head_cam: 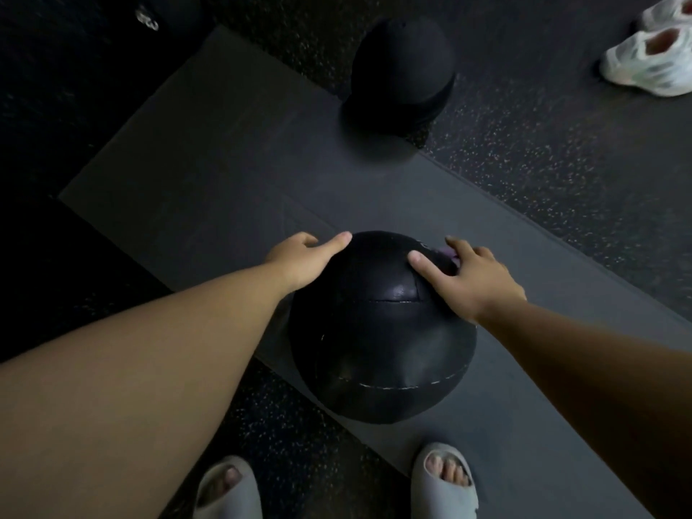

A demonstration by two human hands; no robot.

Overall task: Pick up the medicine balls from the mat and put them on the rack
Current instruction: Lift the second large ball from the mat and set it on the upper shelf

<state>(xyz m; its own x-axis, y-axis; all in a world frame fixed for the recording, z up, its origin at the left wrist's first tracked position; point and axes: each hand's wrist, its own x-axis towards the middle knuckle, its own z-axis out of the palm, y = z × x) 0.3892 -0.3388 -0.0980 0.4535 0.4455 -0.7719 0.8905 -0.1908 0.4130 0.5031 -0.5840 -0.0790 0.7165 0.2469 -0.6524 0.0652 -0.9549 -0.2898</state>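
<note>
Both hands on the big black stitched-leather medicine ball (382, 327), one per side.

Left hand (299, 262) cups its upper left, right hand (472, 279) lies spread on the upper right, fingers open, neither closed tight. Ball sits on the dark grey mat (209, 174); a second black ball (402, 69) is further up, well apart.

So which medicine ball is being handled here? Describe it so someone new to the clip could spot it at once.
Start at the long dark mat lying diagonally across the speckled floor. The near medicine ball sits at its lower end, just ahead of the grey slides, with the left hand and right hand pressed on its sides. Unlike the far ball, it shows shiny seams and white stitching.
</note>
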